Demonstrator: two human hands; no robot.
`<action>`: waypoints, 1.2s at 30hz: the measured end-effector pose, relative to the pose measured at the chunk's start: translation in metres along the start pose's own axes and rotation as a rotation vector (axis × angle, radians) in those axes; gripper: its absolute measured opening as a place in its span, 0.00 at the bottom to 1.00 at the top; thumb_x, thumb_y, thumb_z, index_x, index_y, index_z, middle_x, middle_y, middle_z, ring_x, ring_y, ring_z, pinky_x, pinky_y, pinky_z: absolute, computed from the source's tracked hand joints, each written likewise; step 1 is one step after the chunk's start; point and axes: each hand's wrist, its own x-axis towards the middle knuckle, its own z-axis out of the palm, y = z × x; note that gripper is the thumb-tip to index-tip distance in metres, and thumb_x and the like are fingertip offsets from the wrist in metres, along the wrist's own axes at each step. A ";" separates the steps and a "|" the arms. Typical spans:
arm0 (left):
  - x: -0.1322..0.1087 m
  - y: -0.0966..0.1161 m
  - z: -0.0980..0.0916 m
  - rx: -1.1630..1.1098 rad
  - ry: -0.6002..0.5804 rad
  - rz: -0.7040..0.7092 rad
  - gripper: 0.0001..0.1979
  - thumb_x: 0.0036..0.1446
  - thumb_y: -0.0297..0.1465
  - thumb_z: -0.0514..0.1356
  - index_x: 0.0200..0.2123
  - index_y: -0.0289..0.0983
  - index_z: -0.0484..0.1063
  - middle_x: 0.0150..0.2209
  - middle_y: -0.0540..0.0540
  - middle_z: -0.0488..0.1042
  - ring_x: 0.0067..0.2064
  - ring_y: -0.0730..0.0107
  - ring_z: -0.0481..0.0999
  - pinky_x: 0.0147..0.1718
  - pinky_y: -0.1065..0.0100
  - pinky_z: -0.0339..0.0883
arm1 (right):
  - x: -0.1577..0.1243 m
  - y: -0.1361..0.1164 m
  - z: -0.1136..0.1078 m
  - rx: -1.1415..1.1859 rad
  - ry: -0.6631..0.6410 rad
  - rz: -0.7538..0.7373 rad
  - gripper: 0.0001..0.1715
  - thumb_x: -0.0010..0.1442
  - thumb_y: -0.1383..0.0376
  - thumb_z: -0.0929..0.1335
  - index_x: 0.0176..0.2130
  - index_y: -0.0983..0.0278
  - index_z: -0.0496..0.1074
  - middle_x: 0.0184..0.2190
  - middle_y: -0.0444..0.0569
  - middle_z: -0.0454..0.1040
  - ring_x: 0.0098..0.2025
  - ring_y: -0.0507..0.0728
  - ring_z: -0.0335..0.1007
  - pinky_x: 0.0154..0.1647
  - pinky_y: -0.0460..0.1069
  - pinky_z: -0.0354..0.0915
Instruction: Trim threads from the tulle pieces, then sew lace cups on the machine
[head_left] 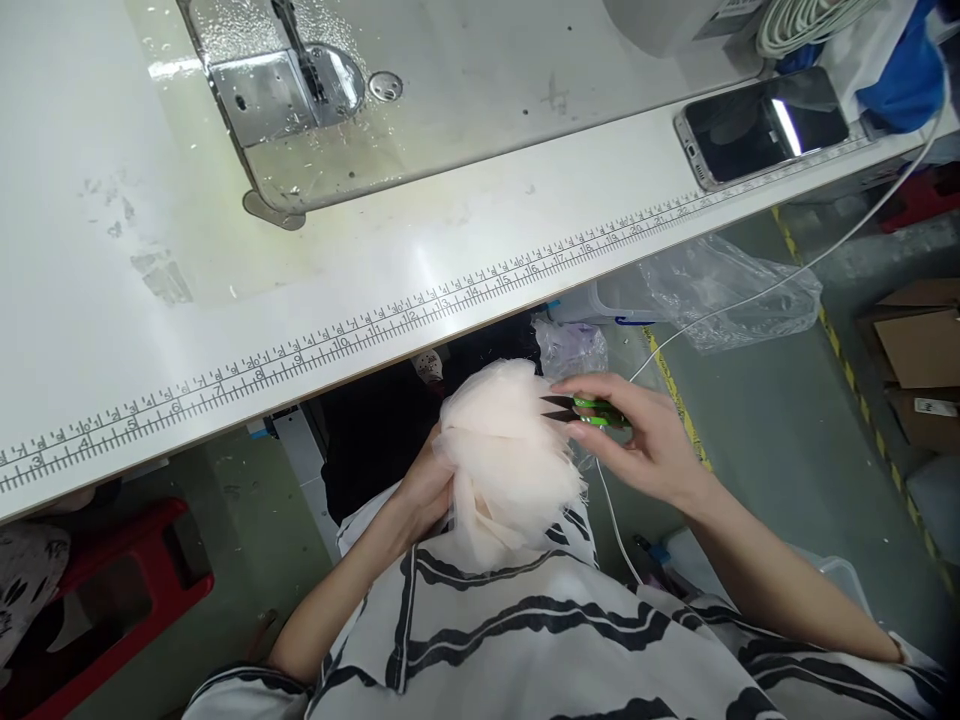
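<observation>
smartphone (761, 125) on white table (390, 250) | coiled cable (802, 25) near it | red stool (142, 545), left | cardboard boxes (919, 345), right

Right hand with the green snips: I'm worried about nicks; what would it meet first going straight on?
Most likely the pale gauzy fabric: the green snips in the right hand point at its edge, perhaps touching it; depth is unclear.

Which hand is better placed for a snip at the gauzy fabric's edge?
Right, I'd say: the right hand holds the green-handled snips, pointed at the edge of the gauzy fabric. The left hand grips that fabric from the opposite side, so it looks better suited to steadying.
</observation>
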 end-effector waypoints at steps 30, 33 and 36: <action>0.000 0.000 0.011 0.017 -0.087 0.044 0.19 0.39 0.27 0.73 0.39 0.38 0.79 0.39 0.43 0.81 0.45 0.48 0.79 0.45 0.56 0.73 | -0.003 -0.011 0.005 -0.261 0.034 -0.269 0.19 0.62 0.68 0.70 0.53 0.60 0.73 0.27 0.44 0.74 0.25 0.50 0.67 0.25 0.47 0.61; 0.003 -0.003 0.008 0.025 -0.118 0.052 0.15 0.42 0.29 0.72 0.37 0.37 0.79 0.39 0.43 0.81 0.42 0.51 0.79 0.44 0.57 0.74 | -0.003 -0.019 0.002 -0.491 -0.034 -0.447 0.21 0.61 0.66 0.71 0.53 0.62 0.72 0.25 0.42 0.72 0.25 0.50 0.66 0.25 0.47 0.61; 0.005 -0.006 0.005 0.018 -0.129 0.074 0.15 0.42 0.29 0.73 0.36 0.38 0.80 0.37 0.43 0.81 0.40 0.53 0.80 0.41 0.58 0.75 | -0.002 -0.025 0.002 -0.596 -0.051 -0.509 0.20 0.61 0.66 0.72 0.53 0.65 0.72 0.24 0.41 0.72 0.24 0.49 0.65 0.25 0.48 0.59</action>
